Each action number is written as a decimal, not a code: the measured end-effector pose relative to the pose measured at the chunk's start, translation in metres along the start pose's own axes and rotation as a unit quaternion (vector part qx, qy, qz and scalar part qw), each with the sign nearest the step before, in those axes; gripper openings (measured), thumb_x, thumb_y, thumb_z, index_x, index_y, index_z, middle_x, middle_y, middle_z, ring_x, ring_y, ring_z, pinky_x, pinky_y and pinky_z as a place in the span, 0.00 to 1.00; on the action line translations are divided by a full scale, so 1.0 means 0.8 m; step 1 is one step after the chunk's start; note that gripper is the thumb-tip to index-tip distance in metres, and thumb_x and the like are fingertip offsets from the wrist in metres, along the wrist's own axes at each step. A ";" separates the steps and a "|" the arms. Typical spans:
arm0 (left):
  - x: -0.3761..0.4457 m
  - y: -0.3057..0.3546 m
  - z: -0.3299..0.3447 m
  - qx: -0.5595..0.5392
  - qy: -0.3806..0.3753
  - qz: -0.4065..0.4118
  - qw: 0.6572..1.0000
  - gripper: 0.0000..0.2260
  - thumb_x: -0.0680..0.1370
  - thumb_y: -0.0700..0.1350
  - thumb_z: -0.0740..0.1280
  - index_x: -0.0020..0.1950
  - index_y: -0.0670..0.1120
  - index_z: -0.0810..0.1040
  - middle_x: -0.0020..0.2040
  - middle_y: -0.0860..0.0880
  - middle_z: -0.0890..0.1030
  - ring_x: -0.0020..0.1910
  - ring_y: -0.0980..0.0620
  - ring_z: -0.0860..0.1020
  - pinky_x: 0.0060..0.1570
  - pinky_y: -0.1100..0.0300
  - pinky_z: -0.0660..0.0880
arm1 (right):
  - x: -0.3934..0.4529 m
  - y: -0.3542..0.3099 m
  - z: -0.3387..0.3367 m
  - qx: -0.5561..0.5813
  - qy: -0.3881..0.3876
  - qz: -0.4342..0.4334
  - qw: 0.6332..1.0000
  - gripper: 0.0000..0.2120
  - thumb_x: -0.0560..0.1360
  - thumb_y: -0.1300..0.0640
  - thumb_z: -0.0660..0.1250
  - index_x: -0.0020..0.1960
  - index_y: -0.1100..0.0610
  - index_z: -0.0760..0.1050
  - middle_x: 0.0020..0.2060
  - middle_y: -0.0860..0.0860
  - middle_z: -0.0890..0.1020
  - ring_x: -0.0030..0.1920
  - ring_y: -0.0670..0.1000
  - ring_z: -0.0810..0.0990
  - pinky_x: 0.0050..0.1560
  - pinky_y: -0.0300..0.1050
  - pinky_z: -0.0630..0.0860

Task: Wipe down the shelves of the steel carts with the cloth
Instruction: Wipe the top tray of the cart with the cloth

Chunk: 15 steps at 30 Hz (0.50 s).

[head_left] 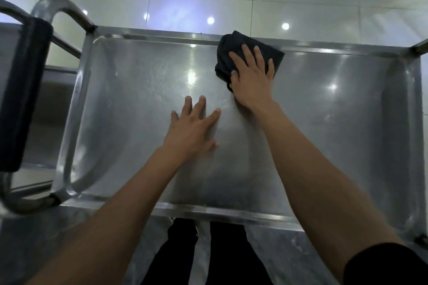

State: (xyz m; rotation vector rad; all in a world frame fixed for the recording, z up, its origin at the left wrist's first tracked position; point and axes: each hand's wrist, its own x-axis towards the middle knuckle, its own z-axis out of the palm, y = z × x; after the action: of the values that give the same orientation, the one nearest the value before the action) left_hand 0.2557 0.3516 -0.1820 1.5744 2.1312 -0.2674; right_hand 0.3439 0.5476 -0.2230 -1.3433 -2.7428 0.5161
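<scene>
Two hands, both flat with straight fingers. Right hand [252, 78] pressed on the dark cloth [245, 55], bunched under and past the fingertips, up against the far rim of the shelf [347, 122]. Left hand [193, 129] spread on bare steel, nearer, cloth off to its right. Long way of the shelf ran sideways; more to wipe either side, probably. Lower shelves hidden; second cart [20, 90] cut off.

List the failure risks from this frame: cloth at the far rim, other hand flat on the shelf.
1. The cloth overlaps the far rim of the top shelf under the right hand; it may snag or slip over.
2. The left hand lies flat on the steel and may leave prints.
3. A push could roll the cart.
</scene>
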 end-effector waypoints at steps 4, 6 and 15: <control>-0.010 -0.026 -0.008 -0.029 0.001 0.037 0.999 0.42 0.74 0.60 0.72 0.81 0.53 0.53 0.82 0.52 0.45 0.80 0.44 0.42 0.72 0.35 0.62 | -0.036 -0.007 0.003 0.003 0.002 -0.003 1.000 0.24 0.82 0.48 0.52 0.78 0.42 0.61 0.81 0.48 0.56 0.81 0.54 0.48 0.78 0.64 0.44; -0.016 -0.034 -0.008 -0.041 0.001 0.047 0.998 0.42 0.73 0.55 0.74 0.81 0.50 0.55 0.82 0.52 0.45 0.81 0.45 0.42 0.71 0.36 0.63 | -0.070 -0.015 0.009 0.003 0.001 0.003 1.000 0.24 0.82 0.47 0.52 0.78 0.42 0.60 0.81 0.48 0.56 0.81 0.54 0.48 0.78 0.63 0.44; -0.034 -0.064 0.010 -0.100 -0.011 0.095 0.990 0.39 0.78 0.49 0.71 0.82 0.47 0.53 0.83 0.50 0.43 0.81 0.44 0.42 0.75 0.41 0.62 | -0.282 -0.090 0.050 0.023 -0.001 0.106 0.994 0.24 0.83 0.48 0.52 0.79 0.42 0.57 0.81 0.46 0.52 0.81 0.52 0.44 0.78 0.62 0.42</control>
State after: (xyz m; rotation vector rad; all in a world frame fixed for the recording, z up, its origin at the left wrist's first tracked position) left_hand 0.2160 0.3085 -0.1819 1.6325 1.9099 -0.0072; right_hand 0.4221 0.3209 -0.2142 -1.6321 -2.5871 0.5879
